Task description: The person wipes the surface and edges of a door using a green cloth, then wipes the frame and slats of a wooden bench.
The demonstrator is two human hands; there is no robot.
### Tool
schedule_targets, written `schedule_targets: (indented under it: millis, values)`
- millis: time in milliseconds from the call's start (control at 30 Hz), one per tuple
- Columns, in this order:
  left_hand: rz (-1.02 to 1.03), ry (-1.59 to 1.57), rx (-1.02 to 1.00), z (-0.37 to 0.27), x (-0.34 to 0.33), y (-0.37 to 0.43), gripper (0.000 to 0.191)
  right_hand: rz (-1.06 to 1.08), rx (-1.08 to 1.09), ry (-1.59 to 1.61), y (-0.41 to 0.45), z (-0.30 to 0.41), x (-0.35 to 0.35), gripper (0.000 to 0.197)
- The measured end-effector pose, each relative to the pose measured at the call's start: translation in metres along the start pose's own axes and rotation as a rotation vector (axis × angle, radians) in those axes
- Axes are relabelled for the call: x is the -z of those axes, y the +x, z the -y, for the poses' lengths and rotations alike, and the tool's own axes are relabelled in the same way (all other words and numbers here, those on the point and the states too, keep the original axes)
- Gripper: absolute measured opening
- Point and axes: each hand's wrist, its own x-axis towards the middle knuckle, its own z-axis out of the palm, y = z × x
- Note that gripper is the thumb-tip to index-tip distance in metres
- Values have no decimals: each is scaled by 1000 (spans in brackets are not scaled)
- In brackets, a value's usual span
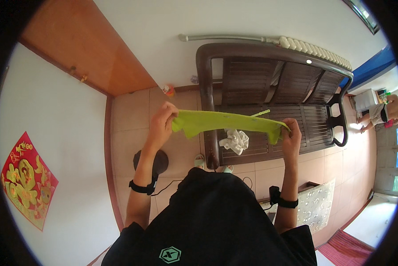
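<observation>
A lime-green cloth (224,122) is stretched sideways in the air between my two hands. My left hand (163,123) pinches its left end, and my right hand (291,132) grips the right end. Short flaps of the fabric hang down near both hands. Behind and below it is a dark wooden slatted bench (249,83). A crumpled white cloth (236,141) lies on the bench seat, beneath the green one. The tip of a thin light-green strip or stick (261,113) shows past the cloth's upper edge; its other end is hidden.
The bench armrest (211,143) rises close before my body. A round black stool or bin (159,161) stands on the tiles at left. A table with a patterned cover (317,202) is at lower right. Another person (381,111) stands at far right. A cable (167,184) trails near my left forearm.
</observation>
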Motion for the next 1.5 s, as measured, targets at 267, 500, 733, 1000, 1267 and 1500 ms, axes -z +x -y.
schedule_targets:
  millis: [267,500,733,1000,1267,1500]
  values:
    - [-29,47,107,-4,11,-5,16,53,97,-15,7,24,4,30]
    - [-83,265,74,4,26,-25,24,154,384,-388,3,17,25,31]
    - [-158,429,-38,-16,25,-33,32,219,219,-241,-13,28,18,33]
    - [-235,121,36,-17,20,-33,33,274,427,-235,-10,49,-1,28]
    - [86,6,-86,-56,-21,-28,41,521,484,-175,-23,75,-57,27]
    - [294,-370,57,-81,-53,-23,77,582,388,-87,-24,76,-100,41]
